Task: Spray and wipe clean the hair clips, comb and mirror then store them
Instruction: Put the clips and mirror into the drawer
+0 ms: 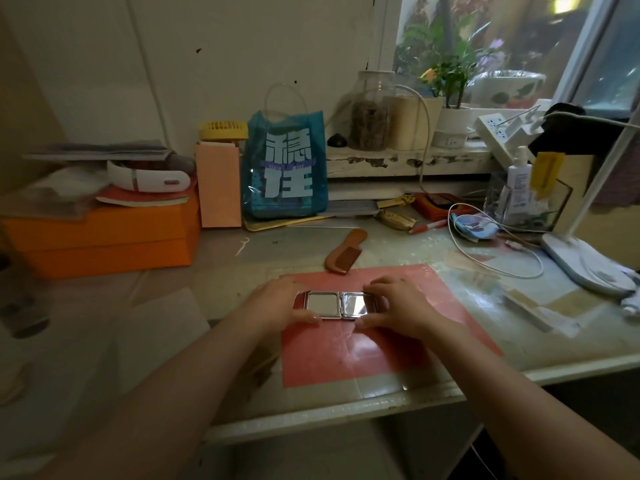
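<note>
At the far left an orange box (pixel 104 240) sits on the desk (pixel 485 362) with a white gadget (pixel 149 178) stacked on top. Next to it stand a peach paper bag (pixel 219 185) and a blue plastic bag (pixel 284 168) printed with the large pale characters 穩住. In front of it, the brown comb (pixel 344 252) lies just beyond a red mat (pixel 346 355). On that mat the mirror (pixel 337 305) lies opened flat, its two panes side by side. The left hand (pixel 277 303) pinches its left edge and the right hand (pixel 398 303) pinches its right edge. To the right trail a white cable (pixel 498 268), a bottle (pixel 518 174) whose label is unreadable, and a lamp base (pixel 585 265).
</note>
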`<state>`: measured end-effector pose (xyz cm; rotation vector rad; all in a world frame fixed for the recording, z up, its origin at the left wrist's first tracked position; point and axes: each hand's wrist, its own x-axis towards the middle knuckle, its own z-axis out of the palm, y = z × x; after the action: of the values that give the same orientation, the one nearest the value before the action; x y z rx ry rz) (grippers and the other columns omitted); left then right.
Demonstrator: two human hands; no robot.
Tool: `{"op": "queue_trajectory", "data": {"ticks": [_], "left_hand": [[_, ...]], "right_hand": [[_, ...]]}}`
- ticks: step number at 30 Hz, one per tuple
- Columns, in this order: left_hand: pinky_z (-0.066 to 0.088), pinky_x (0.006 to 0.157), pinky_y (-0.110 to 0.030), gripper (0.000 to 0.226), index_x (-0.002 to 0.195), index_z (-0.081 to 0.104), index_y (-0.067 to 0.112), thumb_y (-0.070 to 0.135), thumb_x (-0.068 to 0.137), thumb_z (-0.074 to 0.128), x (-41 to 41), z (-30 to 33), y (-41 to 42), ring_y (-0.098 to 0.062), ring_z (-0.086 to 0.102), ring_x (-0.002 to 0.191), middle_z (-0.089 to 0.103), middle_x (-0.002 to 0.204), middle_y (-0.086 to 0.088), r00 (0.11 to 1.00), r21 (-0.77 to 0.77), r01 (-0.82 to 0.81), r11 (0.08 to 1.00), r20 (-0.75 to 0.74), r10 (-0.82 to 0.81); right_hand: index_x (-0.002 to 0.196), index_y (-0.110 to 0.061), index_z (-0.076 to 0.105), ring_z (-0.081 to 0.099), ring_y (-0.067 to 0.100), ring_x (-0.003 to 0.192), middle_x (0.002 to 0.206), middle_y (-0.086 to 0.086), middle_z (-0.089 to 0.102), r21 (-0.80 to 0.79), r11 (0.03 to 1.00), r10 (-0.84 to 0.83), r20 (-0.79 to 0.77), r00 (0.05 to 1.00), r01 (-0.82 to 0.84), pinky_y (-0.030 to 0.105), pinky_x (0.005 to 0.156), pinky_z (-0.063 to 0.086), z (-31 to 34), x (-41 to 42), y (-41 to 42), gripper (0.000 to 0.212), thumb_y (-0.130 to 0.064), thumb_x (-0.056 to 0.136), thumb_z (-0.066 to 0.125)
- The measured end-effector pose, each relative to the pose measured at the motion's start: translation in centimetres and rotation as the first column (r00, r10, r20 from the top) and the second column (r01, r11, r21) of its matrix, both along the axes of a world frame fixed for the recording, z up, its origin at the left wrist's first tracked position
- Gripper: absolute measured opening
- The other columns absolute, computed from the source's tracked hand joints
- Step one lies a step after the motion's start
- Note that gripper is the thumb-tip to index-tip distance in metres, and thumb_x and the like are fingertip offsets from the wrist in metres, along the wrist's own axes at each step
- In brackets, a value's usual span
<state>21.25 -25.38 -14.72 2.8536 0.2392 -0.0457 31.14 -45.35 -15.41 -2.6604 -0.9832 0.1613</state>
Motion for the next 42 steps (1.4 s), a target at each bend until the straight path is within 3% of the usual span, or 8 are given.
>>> {"op": "queue_trajectory", "data": {"ticks": [5,13,18,25,29,34,38,42], "left_hand": [[0.043,0.094,-0.031,0.068,0.131,0.049,0.028,0.057,0.072,0.068,0.0,0.2,0.1,-0.013,0.048,0.114,0.051,0.130,0.005,1.000,-0.005,-0.015,1.000,-0.002,0.015],[0.046,0.086,-0.030,0.063,0.121,0.056,0.029,0.058,0.067,0.072,-1.8,1.0,-0.1,-0.009,0.051,0.106,0.056,0.119,0.010,0.994,0.017,0.029,0.999,0.103,-0.031],[0.051,0.085,-0.033,0.068,0.122,0.055,0.028,0.039,0.061,0.084,-3.2,0.7,-0.9,-0.007,0.060,0.092,0.066,0.098,0.011,0.963,-0.246,-0.025,0.969,0.254,0.090],[0.044,0.075,-0.013,0.069,0.124,0.055,0.027,0.018,0.062,0.085,-6.8,1.3,-2.3,-0.003,0.063,0.084,0.069,0.084,0.006,0.897,-0.516,-0.002,0.857,0.378,0.230],[0.051,0.075,-0.016,0.064,0.116,0.054,0.039,0.016,0.063,0.084,-9.8,3.2,-2.8,-0.003,0.065,0.079,0.069,0.082,0.004,0.872,-0.619,0.059,0.783,0.414,0.262],[0.054,0.065,-0.022,0.058,0.112,0.056,0.037,0.007,0.068,0.079,-13.9,5.1,-3.4,-0.018,0.071,0.078,0.072,0.081,-0.006,0.888,-0.808,0.110,0.579,0.341,0.308],[0.057,0.070,-0.023,0.059,0.111,0.055,0.033,-0.001,0.067,0.077,-17.3,5.6,-3.5,-0.018,0.071,0.081,0.074,0.086,-0.007,0.894,-0.841,0.120,0.527,0.323,0.311],[0.054,0.077,-0.022,0.064,0.113,0.057,0.028,0.010,0.056,0.080,-20.4,5.8,-3.5,-0.014,0.070,0.087,0.075,0.089,-0.002,0.885,-0.863,0.115,0.493,0.315,0.343]], "right_hand": [[0.118,-0.018,0.063,0.047,0.020,0.110,0.118,0.002,0.054,0.093,0.996,0.012,-0.033,0.999,-0.009,0.035,0.090,0.042,0.3,0.2,0.0,0.064,-0.053,0.065,0.077],[0.109,-0.021,0.064,0.053,0.013,0.094,0.104,-0.004,0.057,0.278,0.960,0.037,-0.027,0.999,-0.028,0.030,0.080,0.048,0.4,-1.1,-0.9,0.062,-0.043,0.056,0.087],[0.102,-0.017,0.061,0.057,0.010,0.078,0.094,-0.007,0.058,0.403,0.914,0.043,0.039,0.998,-0.055,0.030,0.070,0.054,0.5,-2.6,-1.5,0.055,-0.031,0.056,0.089],[0.104,-0.018,0.059,0.059,0.009,0.071,0.094,-0.009,0.056,0.510,0.855,0.037,0.110,0.993,-0.089,0.013,0.057,0.047,1.7,-5.8,-2.0,0.058,-0.026,0.056,0.090],[0.108,-0.024,0.059,0.063,0.012,0.070,0.095,-0.008,0.061,0.631,0.776,0.052,-0.064,0.997,0.000,0.020,0.058,0.053,2.8,-8.4,-2.6,0.058,-0.020,0.058,0.089],[0.108,-0.028,0.057,0.068,0.017,0.068,0.095,0.007,0.065,0.721,0.684,0.220,-0.350,0.911,0.112,0.030,0.059,0.057,4.1,-11.9,-3.0,0.054,-0.012,0.065,0.085],[0.110,-0.018,0.060,0.068,0.013,0.066,0.085,0.003,0.067,0.701,0.702,0.257,-0.410,0.875,0.123,0.032,0.061,0.059,5.1,-14.8,-3.0,0.050,-0.005,0.067,0.083],[0.111,-0.013,0.063,0.066,0.017,0.068,0.092,0.014,0.069,0.664,0.743,0.274,-0.415,0.868,0.083,0.026,0.056,0.056,6.3,-17.5,-2.7,0.051,-0.009,0.065,0.084]]}}
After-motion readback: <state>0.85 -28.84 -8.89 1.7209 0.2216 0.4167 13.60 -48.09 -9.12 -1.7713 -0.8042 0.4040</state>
